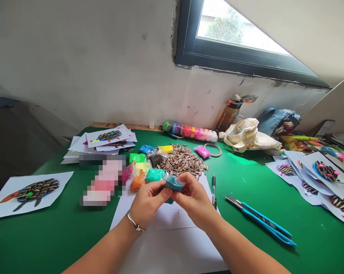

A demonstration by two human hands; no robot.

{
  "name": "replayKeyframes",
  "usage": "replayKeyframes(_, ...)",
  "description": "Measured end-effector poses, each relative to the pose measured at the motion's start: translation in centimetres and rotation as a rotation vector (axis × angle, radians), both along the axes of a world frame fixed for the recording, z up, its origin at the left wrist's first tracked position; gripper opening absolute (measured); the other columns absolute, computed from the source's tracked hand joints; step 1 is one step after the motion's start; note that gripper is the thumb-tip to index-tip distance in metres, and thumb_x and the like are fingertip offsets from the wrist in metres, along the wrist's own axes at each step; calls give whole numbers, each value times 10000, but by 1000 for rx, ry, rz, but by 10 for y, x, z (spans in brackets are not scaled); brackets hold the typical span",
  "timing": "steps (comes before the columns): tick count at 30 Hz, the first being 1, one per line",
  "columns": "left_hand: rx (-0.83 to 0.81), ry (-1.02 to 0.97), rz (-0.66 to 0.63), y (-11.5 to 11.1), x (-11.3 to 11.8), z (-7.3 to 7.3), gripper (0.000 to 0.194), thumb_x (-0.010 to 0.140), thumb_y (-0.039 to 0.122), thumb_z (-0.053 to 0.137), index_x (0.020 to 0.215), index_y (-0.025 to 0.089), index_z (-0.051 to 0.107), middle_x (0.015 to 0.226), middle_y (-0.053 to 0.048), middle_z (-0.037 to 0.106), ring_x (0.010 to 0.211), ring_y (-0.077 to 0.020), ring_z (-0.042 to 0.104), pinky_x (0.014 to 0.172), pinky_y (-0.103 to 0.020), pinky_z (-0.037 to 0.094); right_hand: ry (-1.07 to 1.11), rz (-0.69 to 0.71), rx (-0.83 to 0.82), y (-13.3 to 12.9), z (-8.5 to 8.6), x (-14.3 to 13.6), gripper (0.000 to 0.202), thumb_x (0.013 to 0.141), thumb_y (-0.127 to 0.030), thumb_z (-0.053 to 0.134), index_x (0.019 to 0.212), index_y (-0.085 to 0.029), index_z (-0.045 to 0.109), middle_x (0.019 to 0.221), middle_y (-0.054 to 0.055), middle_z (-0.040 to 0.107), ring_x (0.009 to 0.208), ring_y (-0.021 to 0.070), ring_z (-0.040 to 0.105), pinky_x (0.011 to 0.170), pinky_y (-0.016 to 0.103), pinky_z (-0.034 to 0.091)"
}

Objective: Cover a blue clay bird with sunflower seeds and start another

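Between the fingers of both hands is a small clear packet of blue modelling clay (174, 183), held above a sheet of white paper (172, 243). My left hand (149, 199) pinches its left side, and my right hand (193, 196) grips the right side near the top. Faint pen lines mark the paper below. Just beyond the hands lie packets of clay: teal (156, 174), orange (137, 182), pale yellow (142, 167) and others. Sunflower seeds (183, 160) are heaped behind the packets.
Right of the paper lie a pen (213, 190) and a blue utility knife (260, 220) with its blade out. Seed-picture sheets sit at left (34, 194) and right (326, 171). A bottle (229, 116) and a cloth bag (246, 135) stand by the wall.
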State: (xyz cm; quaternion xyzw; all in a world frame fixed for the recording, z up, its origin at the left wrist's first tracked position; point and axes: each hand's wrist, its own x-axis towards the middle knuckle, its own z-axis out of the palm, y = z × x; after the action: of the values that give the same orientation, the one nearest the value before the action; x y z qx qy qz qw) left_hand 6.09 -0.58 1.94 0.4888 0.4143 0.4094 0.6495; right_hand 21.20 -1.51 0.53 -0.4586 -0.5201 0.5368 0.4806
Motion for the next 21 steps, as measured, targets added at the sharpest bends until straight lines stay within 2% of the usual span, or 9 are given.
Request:
replayKeyframes(3,31,45,35,0,0,0,289,695,402,722,862,170,764,702,-32,643,670,-145,517,626,-244,438,91,66,-56,1,7,1,224,712,-208,700,812,-205,500,715,-47,517,654,100,482,585,228,399)
replayKeyframes(7,33,108,34,1,0,0,261,700,378,714,853,173,766,695,-32,645,651,-146,519,602,-243,431,114,168,-107,1,15,8,269,699,-225,707,928,-209,565,813,-10,573,733,130,536,628,252,433)
replayKeyframes(16,41,119,-45,-3,2,-6,317,722,348,707,999,194,726,839,-41,686,751,-163,570,666,-250,462,-97,174,-44,2,4,23,154,787,-269,638,923,-194,643,813,16,622,748,151,556,671,283,449)
replayKeyframes(21,60,167,-39,-4,3,-3,228,730,338,690,884,182,754,775,-33,669,717,-155,550,644,-242,440,-179,151,-1,0,8,22,85,789,-231,608,842,-174,641,723,-1,584,663,127,499,599,256,398)
